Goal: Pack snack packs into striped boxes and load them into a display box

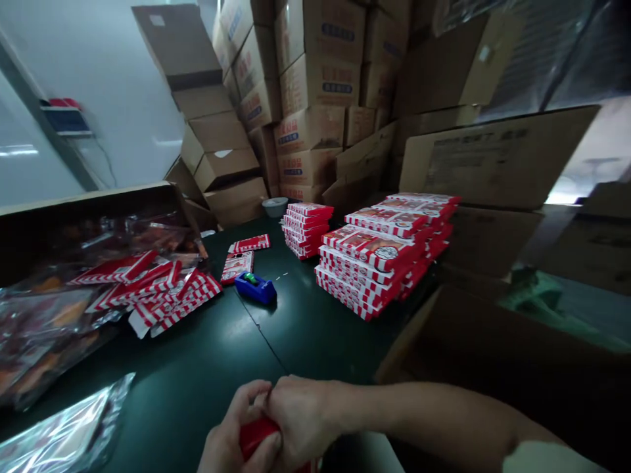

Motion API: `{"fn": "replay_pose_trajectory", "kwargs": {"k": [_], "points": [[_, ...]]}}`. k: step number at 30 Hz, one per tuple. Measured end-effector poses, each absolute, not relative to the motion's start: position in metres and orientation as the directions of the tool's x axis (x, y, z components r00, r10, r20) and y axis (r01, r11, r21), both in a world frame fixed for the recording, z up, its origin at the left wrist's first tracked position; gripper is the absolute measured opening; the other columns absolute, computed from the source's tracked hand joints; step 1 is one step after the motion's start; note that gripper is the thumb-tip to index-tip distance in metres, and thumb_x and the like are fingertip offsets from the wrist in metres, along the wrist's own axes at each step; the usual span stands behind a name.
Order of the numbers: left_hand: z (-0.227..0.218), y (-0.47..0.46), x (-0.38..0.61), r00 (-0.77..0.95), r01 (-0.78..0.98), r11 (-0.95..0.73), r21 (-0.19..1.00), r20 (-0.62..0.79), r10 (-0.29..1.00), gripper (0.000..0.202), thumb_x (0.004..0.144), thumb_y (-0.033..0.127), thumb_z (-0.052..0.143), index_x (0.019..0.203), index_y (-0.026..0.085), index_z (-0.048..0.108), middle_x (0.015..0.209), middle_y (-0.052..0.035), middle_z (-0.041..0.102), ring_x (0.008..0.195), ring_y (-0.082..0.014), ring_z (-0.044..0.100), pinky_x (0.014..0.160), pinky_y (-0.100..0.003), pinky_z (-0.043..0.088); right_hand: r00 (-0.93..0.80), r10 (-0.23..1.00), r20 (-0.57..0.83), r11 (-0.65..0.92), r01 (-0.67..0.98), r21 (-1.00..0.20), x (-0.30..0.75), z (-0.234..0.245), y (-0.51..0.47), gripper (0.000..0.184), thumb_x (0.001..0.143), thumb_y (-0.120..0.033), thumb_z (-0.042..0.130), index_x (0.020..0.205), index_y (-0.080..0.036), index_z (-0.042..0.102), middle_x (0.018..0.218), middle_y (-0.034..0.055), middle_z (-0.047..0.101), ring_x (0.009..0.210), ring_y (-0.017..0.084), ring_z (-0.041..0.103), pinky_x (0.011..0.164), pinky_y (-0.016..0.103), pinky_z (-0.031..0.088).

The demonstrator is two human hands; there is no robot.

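Observation:
Low at the front of the dark green table, both my hands meet around a red carton (257, 435), of which only a small red part shows between the fingers. My left hand (229, 437) wraps it from the left, thumb across the front. Pressed against it from the other side is my right hand (300, 417), fingers curled and mostly hidden. A blue tape dispenser (255, 289) with a green roll sits beyond the hands. Behind it lie two red-and-white cartons (237, 266). Neat stacks of printed red-and-white cartons (365, 263) stand to the right.
Plastic-wrapped packs (44, 328) and flattened striped cartons (162, 289) pile up at left. A clear bag (64, 427) lies front left. Farther back are a smaller carton stack (306, 226), a grey bowl (275, 206) and tall cardboard boxes (315, 79). An open cardboard box (473, 335) borders the right.

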State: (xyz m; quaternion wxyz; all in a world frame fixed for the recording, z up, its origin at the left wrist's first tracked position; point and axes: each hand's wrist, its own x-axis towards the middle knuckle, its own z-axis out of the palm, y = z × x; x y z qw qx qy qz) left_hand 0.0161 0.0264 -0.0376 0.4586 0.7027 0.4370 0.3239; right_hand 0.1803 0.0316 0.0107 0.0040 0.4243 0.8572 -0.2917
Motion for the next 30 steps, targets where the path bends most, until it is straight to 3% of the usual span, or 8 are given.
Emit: {"fn": "replay_pose_trajectory", "kwargs": {"k": [5, 9, 12, 14, 17, 20, 25, 30], "points": [[0.010, 0.034, 0.047, 0.499, 0.241, -0.231, 0.943, 0.084, 0.862, 0.048, 0.073, 0.025, 0.065, 0.117, 0.019, 0.048, 0.086, -0.0053, 0.074, 0.073, -0.0208, 0.070, 0.068, -0.031, 0.057, -0.474, 0.880, 0.014, 0.372, 0.672, -0.641, 0.226, 0.020, 0.015, 0.068, 0.059, -0.040, 0.081, 0.118, -0.018, 0.059, 0.098, 0.0071, 0.072, 0.086, 0.027, 0.068, 0.069, 0.031, 0.052], [0.056, 0.043, 0.055, 0.308, 0.198, -0.570, 0.797, 0.502, 0.808, 0.066, 0.072, 0.033, 0.071, 0.132, 0.028, 0.045, 0.131, -0.0109, 0.058, 0.113, -0.0290, 0.060, 0.089, -0.042, 0.055, -0.027, 0.949, 0.315, 0.292, 0.459, -0.839, 0.319, 0.073, 0.019, 0.052, 0.072, -0.039, 0.073, 0.118, -0.022, 0.056, 0.105, 0.0056, 0.070, 0.090, 0.024, 0.067, 0.077, 0.035, 0.055], [0.059, 0.054, 0.066, 0.237, 0.265, -0.640, 0.721, 0.595, 0.768, 0.058, 0.078, 0.034, 0.066, 0.131, 0.027, 0.045, 0.133, -0.0093, 0.056, 0.120, -0.0287, 0.056, 0.099, -0.047, 0.048, 0.329, 0.901, 0.283, 0.238, 0.171, -0.956, 0.373, 0.098, 0.029, 0.039, 0.079, -0.037, 0.061, 0.113, -0.022, 0.051, 0.100, 0.0072, 0.070, 0.082, 0.025, 0.069, 0.069, 0.041, 0.058], [0.050, 0.063, 0.080, 0.305, 0.244, -0.616, 0.749, 0.543, 0.782, 0.055, 0.080, 0.033, 0.063, 0.131, 0.024, 0.044, 0.127, -0.0110, 0.060, 0.115, -0.0271, 0.059, 0.096, -0.046, 0.051, 0.442, 0.843, 0.306, 0.272, 0.140, -0.952, 0.391, 0.102, 0.032, 0.036, 0.079, -0.037, 0.058, 0.111, -0.022, 0.050, 0.097, 0.0072, 0.071, 0.081, 0.027, 0.070, 0.067, 0.044, 0.058], [0.036, 0.076, 0.101, 0.337, 0.208, -0.570, 0.795, 0.489, 0.804, 0.053, 0.081, 0.030, 0.059, 0.131, 0.021, 0.044, 0.123, -0.0133, 0.062, 0.111, -0.0260, 0.062, 0.091, -0.044, 0.054, 0.498, 0.638, 0.587, 0.353, 0.488, -0.798, 0.402, 0.097, 0.033, 0.041, 0.079, -0.040, 0.062, 0.115, -0.024, 0.050, 0.103, 0.0072, 0.069, 0.089, 0.028, 0.068, 0.078, 0.047, 0.056], [0.025, 0.083, 0.109, 0.327, 0.212, -0.588, 0.780, 0.511, 0.795, 0.052, 0.081, 0.026, 0.059, 0.131, 0.023, 0.046, 0.126, -0.0121, 0.061, 0.109, -0.0247, 0.063, 0.090, -0.044, 0.054, 0.268, 0.471, 0.840, 0.297, 0.849, -0.437, 0.421, 0.081, 0.040, 0.040, 0.081, -0.036, 0.062, 0.117, -0.023, 0.053, 0.112, 0.0091, 0.066, 0.102, 0.029, 0.064, 0.092, 0.048, 0.049], [0.001, 0.093, 0.101, 0.349, 0.302, -0.620, 0.725, 0.521, 0.779, 0.048, 0.081, 0.026, 0.058, 0.129, 0.025, 0.051, 0.127, -0.0122, 0.062, 0.101, -0.0255, 0.067, 0.085, -0.043, 0.057, -0.164, 0.695, 0.700, 0.311, 0.946, -0.087, 0.470, 0.049, 0.053, 0.034, 0.086, -0.018, 0.043, 0.115, -0.019, 0.060, 0.127, 0.0142, 0.060, 0.127, 0.030, 0.048, 0.105, 0.053, 0.037], [-0.016, 0.104, 0.098, 0.269, 0.426, -0.592, 0.684, 0.529, 0.805, 0.041, 0.086, 0.035, 0.053, 0.127, 0.025, 0.053, 0.123, -0.0117, 0.065, 0.096, -0.0266, 0.070, 0.078, -0.040, 0.059, -0.052, 0.847, 0.528, 0.069, 0.998, -0.012, 0.454, 0.046, 0.042, 0.067, 0.075, -0.031, 0.060, 0.139, -0.019, 0.045, 0.152, 0.0183, 0.030, 0.140, 0.037, 0.024, 0.107, 0.057, 0.031]]}}
